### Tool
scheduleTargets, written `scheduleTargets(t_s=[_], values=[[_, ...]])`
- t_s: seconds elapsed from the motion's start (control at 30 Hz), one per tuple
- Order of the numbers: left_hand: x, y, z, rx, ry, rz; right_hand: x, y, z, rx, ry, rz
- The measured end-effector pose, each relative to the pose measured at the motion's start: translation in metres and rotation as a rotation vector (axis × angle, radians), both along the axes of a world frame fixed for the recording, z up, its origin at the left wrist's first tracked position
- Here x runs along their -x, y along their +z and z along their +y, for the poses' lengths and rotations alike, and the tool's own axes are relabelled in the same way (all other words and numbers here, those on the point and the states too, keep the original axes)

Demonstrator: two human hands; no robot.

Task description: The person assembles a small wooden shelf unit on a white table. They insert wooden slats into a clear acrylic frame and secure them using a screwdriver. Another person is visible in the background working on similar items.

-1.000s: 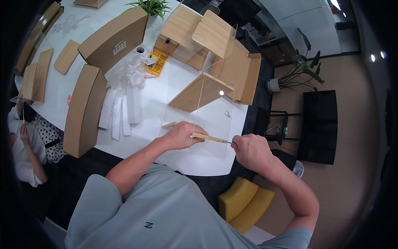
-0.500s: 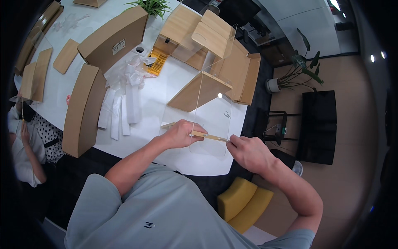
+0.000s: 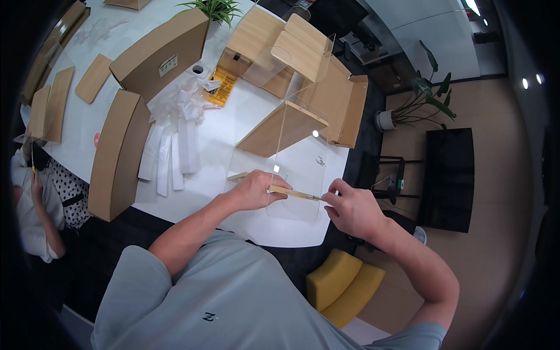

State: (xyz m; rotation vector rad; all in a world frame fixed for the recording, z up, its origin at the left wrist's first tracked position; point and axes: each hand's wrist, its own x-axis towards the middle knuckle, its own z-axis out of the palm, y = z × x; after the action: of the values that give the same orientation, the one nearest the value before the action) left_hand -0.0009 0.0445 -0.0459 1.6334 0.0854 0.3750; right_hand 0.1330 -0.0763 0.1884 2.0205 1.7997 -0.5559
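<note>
Right hand (image 3: 357, 213) has shifted a little outward since half a second ago, fingers now more spread at the end of the thin rod (image 3: 319, 199); left hand (image 3: 255, 189) stays put. Left is clenched on the wooden strip (image 3: 300, 194), fingers wrapped around one end. Right has its fingertips at the rod, which sticks out of the strip's other end; can't tell if they pinch it or only touch it. Strip sits roughly crosswise between both hands, above the near right part of the white table (image 3: 256, 230), with a clear panel (image 3: 298, 169) against it. Just beyond, a wooden board (image 3: 280, 131) stands tilted; behind that, an open carton (image 3: 350, 111) at the table's right edge. Left of the work: loose plastic wrap (image 3: 186, 111), yellow pack (image 3: 223, 86) beside it, tape roll (image 3: 198, 69) near that, then two cardboard boxes (image 3: 115, 154) standing on edge. Co-worker (image 3: 44, 198) at far left. Yellow chair (image 3: 344, 286) below the table's right corner.
</note>
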Motion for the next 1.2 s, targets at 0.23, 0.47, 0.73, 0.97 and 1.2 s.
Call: scheduleTargets(t_s=[0.23,0.47,0.73,0.97,1.2], values=[[-0.001,0.006,0.002,0.018,-0.014,0.032,-0.007,-0.006,-0.009,0.035,0.438,-0.106],[0.000,-0.001,-0.005,-0.066,-0.014,-0.042,-0.019,-0.021,0.006,0.192,-0.863,0.383],[0.002,0.001,-0.002,0.025,0.010,0.006,0.004,-0.005,0.005,0.025,-0.010,-0.001],[-0.001,0.004,0.003,0.026,0.006,0.006,0.002,-0.009,-0.002,0.028,0.447,-0.134],[-0.001,0.001,-0.002,-0.024,0.017,-0.043,-0.019,-0.020,0.018,0.197,-0.953,0.383]])
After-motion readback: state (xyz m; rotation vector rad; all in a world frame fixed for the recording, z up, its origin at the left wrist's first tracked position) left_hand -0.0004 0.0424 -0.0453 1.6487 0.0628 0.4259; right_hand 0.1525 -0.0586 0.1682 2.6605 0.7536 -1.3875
